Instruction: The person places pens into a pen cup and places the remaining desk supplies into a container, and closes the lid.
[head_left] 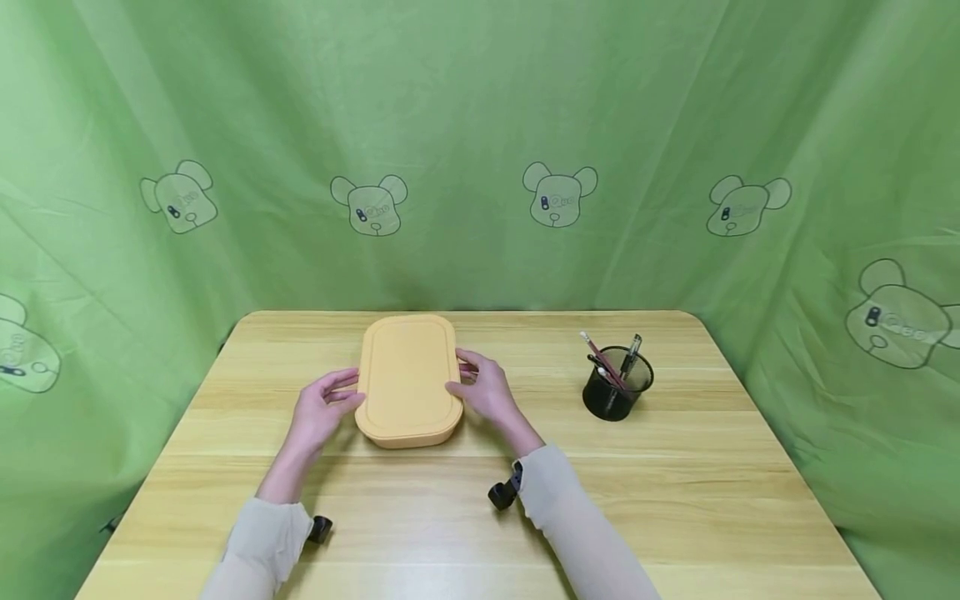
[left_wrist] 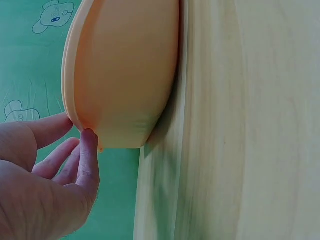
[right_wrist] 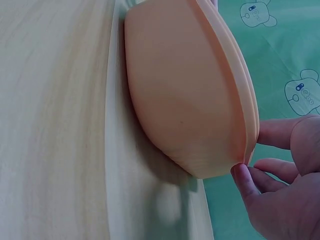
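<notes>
A pale orange lidded box (head_left: 408, 375), rounded at its corners, lies on the wooden table with its lid on. My left hand (head_left: 321, 410) pinches the rim at the left long side between thumb and finger. On the opposite side my right hand (head_left: 487, 388) pinches the rim likewise, a little nearer the front. In the left wrist view, the box's smooth side wall (left_wrist: 130, 70) tapers down to the table, and the fingertips sit right at the lid's edge. The right wrist view has the thumb (right_wrist: 242, 175) under the rim (right_wrist: 245, 95).
To the right of the box stands a black mesh pen holder (head_left: 611, 396) with a pencil (head_left: 600, 354) and several pens. The wooden table (head_left: 420, 517) ends at the back against a green curtain (head_left: 465, 267) printed with bear heads. Dark wrist cameras (head_left: 504, 493) hang at both sleeves.
</notes>
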